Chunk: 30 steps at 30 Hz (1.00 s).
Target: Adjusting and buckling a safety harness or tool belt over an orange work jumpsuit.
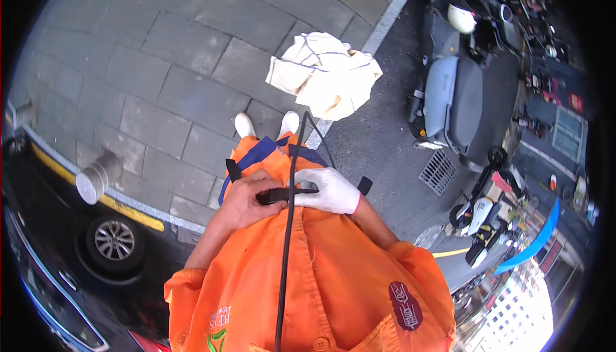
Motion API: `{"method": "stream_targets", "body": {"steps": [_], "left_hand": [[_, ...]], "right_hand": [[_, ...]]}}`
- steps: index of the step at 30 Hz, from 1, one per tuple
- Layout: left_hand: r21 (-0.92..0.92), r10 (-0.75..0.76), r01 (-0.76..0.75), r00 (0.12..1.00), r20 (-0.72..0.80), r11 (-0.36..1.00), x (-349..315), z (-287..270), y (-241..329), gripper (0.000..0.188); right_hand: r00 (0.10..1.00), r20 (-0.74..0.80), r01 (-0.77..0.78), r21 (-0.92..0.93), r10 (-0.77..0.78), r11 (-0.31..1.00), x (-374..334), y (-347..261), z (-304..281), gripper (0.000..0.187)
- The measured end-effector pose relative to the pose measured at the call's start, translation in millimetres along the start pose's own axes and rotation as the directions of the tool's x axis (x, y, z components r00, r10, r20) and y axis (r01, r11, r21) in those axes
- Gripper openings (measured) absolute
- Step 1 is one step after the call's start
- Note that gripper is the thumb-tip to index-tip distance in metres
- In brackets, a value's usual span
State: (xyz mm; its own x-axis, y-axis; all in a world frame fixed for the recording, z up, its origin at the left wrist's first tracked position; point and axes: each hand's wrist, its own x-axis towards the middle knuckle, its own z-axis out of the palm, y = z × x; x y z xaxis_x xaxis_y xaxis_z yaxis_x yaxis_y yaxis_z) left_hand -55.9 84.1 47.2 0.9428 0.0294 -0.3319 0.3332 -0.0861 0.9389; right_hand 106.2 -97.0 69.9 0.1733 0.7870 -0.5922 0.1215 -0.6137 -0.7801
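Note:
At my waist, my bare left hand (252,197) pinches a black belt buckle (276,195) between thumb and fingers. My right hand (332,191), in a white knitted glove, closes on the other side of the same black piece. Whether the buckle's halves are joined cannot be made out. A black strap end (233,170) sticks out beyond my left hand, and another strap end (365,185) beyond my right. In front of both hands hangs a thin black cable (288,236), partly hiding the buckle. The orange jacket (276,275) lies behind my forearms.
A crumpled cream cloth bag (337,79) lies ahead of my white shoes (290,122), across the kerb line. To the right stand a grey scooter (443,95) and a drain grate (437,172). A stone bollard (96,179) and a dark car (64,249) are at the left.

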Motion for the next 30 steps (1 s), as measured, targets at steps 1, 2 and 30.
{"method": "stream_targets", "body": {"steps": [1,2,30], "left_hand": [[0.059,-0.008,0.010,0.999,-0.040,0.998,-4,-4,5,0.030],[0.118,-0.013,0.024,0.996,-0.085,0.993,-7,-8,9,0.029],[0.109,0.084,-0.061,0.970,-0.227,0.992,-53,-51,-34,0.027]], "right_hand": [[1.000,0.000,-0.021,0.003,0.021,1.000,3,-3,5,0.045],[1.000,-0.017,-0.017,0.016,0.017,1.000,1,-2,7,0.045],[0.969,0.107,-0.233,0.113,0.221,0.966,50,-84,64,0.036]]}}
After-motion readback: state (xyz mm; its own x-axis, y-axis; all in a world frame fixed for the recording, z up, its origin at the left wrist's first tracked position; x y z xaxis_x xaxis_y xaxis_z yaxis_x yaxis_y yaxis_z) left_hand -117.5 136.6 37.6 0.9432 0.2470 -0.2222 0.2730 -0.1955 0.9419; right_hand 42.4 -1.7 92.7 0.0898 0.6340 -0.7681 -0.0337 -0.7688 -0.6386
